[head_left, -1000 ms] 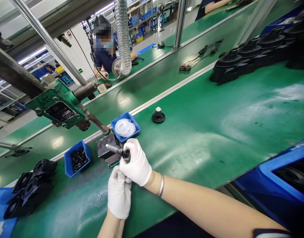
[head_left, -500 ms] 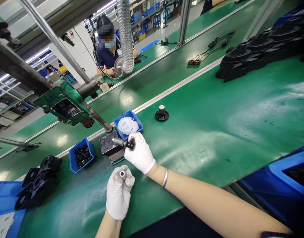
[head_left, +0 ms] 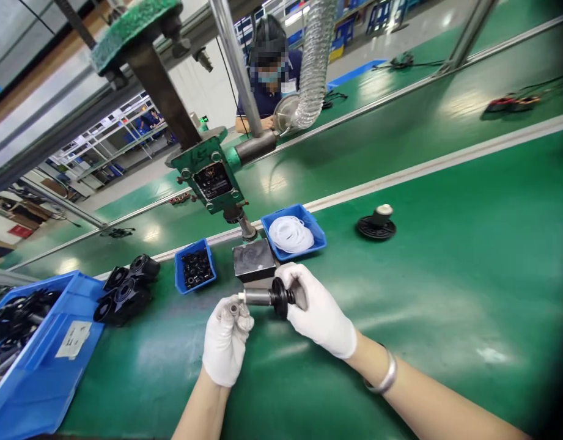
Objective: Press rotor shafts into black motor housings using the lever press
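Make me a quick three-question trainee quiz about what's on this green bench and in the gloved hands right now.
1. True or false: the right hand holds a grey metal shaft with a black ribbed collar.
2. What fills the small blue tray beside the press block? A) white rings B) red cables C) screws
3. Fill in: the left hand pinches a small ____ ring near the shaft's tip.

Key: 1 true; 2 A; 3 metal.
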Motion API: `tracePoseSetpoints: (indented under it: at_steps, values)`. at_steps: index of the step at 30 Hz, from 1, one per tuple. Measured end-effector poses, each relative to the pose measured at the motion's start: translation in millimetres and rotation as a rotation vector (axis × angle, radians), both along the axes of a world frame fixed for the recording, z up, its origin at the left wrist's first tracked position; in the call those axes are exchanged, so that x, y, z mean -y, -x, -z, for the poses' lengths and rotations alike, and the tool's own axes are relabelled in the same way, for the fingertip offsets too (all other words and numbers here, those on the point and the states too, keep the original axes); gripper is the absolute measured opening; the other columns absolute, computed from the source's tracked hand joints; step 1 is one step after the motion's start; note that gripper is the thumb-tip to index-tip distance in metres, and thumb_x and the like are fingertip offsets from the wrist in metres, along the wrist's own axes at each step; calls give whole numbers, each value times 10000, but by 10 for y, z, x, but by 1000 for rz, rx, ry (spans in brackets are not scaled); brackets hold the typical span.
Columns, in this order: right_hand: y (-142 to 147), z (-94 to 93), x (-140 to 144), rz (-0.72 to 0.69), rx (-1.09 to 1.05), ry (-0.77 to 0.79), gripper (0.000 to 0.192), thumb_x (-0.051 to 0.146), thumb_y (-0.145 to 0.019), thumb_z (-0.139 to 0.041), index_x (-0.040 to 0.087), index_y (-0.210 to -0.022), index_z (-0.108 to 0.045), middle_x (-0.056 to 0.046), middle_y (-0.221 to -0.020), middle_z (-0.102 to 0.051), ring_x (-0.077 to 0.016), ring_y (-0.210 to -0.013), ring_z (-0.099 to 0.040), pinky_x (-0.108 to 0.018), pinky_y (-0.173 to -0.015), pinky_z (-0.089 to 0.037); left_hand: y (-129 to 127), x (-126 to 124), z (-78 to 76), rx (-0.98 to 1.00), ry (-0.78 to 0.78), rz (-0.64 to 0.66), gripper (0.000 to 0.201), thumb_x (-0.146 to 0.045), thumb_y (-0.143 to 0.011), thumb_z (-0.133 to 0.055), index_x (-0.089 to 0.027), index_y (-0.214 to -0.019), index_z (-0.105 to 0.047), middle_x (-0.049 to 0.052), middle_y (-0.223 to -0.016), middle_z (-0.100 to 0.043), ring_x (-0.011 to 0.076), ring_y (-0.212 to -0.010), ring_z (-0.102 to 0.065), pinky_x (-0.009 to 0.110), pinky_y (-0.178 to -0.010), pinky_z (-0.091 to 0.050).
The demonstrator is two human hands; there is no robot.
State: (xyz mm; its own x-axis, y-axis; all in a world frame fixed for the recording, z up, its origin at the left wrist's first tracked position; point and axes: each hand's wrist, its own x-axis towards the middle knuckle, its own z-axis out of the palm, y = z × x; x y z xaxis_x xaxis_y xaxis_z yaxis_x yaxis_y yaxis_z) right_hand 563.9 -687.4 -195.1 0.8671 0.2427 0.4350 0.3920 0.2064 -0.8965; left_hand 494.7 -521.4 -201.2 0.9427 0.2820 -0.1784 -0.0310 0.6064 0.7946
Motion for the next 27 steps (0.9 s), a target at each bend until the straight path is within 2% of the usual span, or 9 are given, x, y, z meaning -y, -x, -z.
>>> tracePoseSetpoints:
  at_steps: [4,8,10,14,16,18,20,23,27]
  values:
    - [57,24,-20,-26,60,173,307,60,-594,-461,238,-833,-390,-8,-845,-474,-170,-739,-472,-290,-683,-451,-14,-103,11,-20,-140,-48,426,-487,-620,-870,-170,-867,-730,5,-787,-619,33,-518,-505,165,-516,-434]
    - [92,-34,5,52,241,263,353,34,-570,-463,244,-837,-366,-18,-863,-469,-176,-738,-491,-304,-687,-461,-37,-200,-54,-5,-437,-46,443,-559,-666,-811,-162,-840,-718,32,-827,-661,49,-492,-500,198,-508,-416]
    - [109,-55,26,80,372,308,390,16,-563,-472,245,-864,-376,-40,-930,-471,-183,-772,-516,-318,-707,-476,-52,-260,-125,-9,-531,-22,430,-552,-669,-809,-154,-800,-713,43,-834,-678,62,-487,-501,212,-503,-411]
    - [145,-35,34,120,524,360,407,17,-584,-491,251,-907,-406,-74,-1029,-477,-205,-839,-559,-336,-724,-502,-61,-314,-268,-43,-642,72,397,-504,-672,-821,-129,-759,-727,13,-636,-627,84,-457,-483,217,-483,-381]
    - [155,-17,16,130,510,350,407,20,-587,-494,249,-913,-409,-75,-1037,-484,-206,-856,-570,-338,-740,-507,-53,-262,-302,-49,-720,52,388,-515,-717,-783,-133,-760,-731,17,-639,-630,105,-513,-524,219,-523,-413]
    - [155,-7,-7,148,448,326,404,18,-588,-495,244,-911,-405,-71,-1026,-492,-203,-859,-570,-339,-759,-507,-36,-159,-307,-56,-696,-17,371,-510,-770,-740,-146,-845,-738,55,-805,-689,140,-653,-595,231,-604,-468]
    - [146,-3,-24,164,375,300,380,21,-595,-493,241,-889,-396,-59,-987,-498,-198,-850,-560,-341,-766,-501,-9,-40,-301,-73,-530,-72,371,-465,-803,-724,-168,-1026,-716,77,-960,-698,148,-716,-619,243,-644,-497]
    - [125,3,-29,144,277,236,344,22,-619,-477,243,-867,-384,-42,-935,-499,-196,-850,-546,-340,-771,-492,50,90,-314,-59,-304,-64,549,-348,-775,-770,-212,-1275,-587,52,-932,-683,124,-650,-620,234,-623,-504]
    - [106,17,-13,81,217,169,338,21,-640,-481,246,-875,-386,-38,-941,-494,-201,-893,-541,-343,-801,-491,117,120,-369,27,-281,5,744,-215,-657,-840,-249,-1334,-534,45,-964,-680,149,-710,-651,251,-700,-532]
